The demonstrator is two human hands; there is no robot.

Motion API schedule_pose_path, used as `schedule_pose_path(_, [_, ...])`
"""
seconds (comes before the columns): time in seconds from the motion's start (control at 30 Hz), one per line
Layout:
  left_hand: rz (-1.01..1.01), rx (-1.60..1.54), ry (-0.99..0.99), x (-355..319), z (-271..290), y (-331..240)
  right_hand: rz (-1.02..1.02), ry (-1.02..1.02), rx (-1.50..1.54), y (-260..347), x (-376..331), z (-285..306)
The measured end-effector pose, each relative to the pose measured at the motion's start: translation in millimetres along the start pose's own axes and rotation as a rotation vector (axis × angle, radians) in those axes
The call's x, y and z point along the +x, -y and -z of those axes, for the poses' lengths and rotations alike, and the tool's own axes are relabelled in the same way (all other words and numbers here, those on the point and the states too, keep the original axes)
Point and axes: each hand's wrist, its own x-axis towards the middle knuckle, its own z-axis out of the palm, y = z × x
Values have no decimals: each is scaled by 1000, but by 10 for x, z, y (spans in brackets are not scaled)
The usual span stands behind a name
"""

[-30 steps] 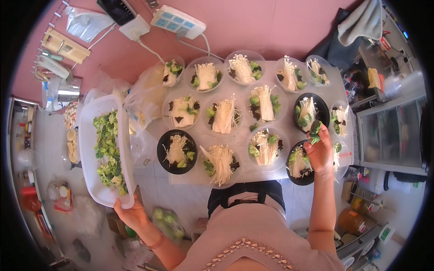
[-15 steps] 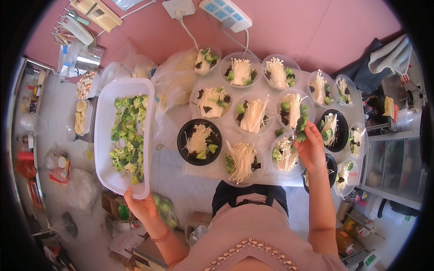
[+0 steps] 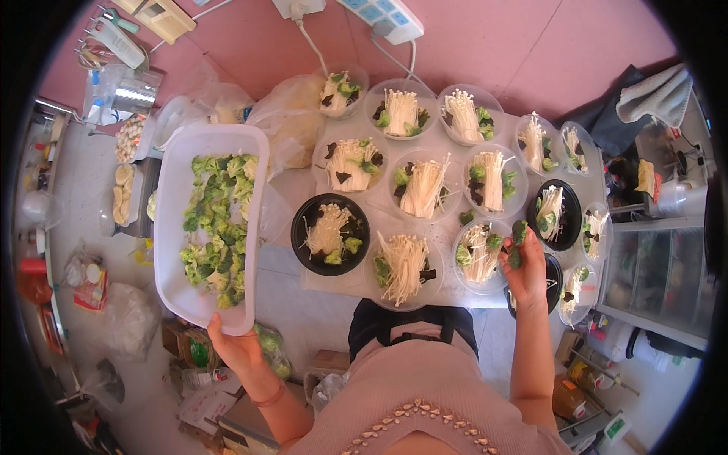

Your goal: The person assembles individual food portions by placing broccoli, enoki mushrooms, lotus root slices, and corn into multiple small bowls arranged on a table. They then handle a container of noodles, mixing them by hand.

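My left hand (image 3: 231, 345) grips the near rim of a white plastic tub (image 3: 168, 250), tilted and held up at the left. Green broccoli florets (image 3: 220, 220) lie inside it. My right hand (image 3: 528, 273) pinches a dark green broccoli piece (image 3: 518, 241) at the right edge of a clear bowl (image 3: 485, 287). That bowl holds enoki mushrooms (image 3: 480, 258), broccoli and black fungus. Just beyond it, another clear bowl (image 3: 523, 199) has enoki with broccoli on both sides. Partly behind my right hand is a black bowl (image 3: 557, 284).
Several more clear bowls and black bowls (image 3: 303, 262) of enoki crowd the white table (image 3: 322, 282). A loose floret (image 3: 466, 217) lies between bowls. Plastic bags (image 3: 284, 121) stand at the back left, a power strip (image 3: 387, 19) hangs on the wall, and a glass-topped cabinet (image 3: 656, 273) stands right.
My right hand has drawn back toward me from the farther bowl to the nearer one, broccoli still in its fingers. Broccoli now shows plainly at the farther bowl's right side. My left hand keeps the tub.
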Motion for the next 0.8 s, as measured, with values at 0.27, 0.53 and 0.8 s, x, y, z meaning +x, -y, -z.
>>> schedule_pose_path(0.27, [107, 28, 72, 123, 125, 84, -176, 132, 163, 146, 128, -370])
schedule_pose_path(0.53, [91, 33, 35, 129, 56, 98, 374, 335, -1600, -181, 442, -442])
schedule_pose_path(0.8, [97, 25, 48, 109, 20, 134, 108, 247, -1252, -335, 643, -606])
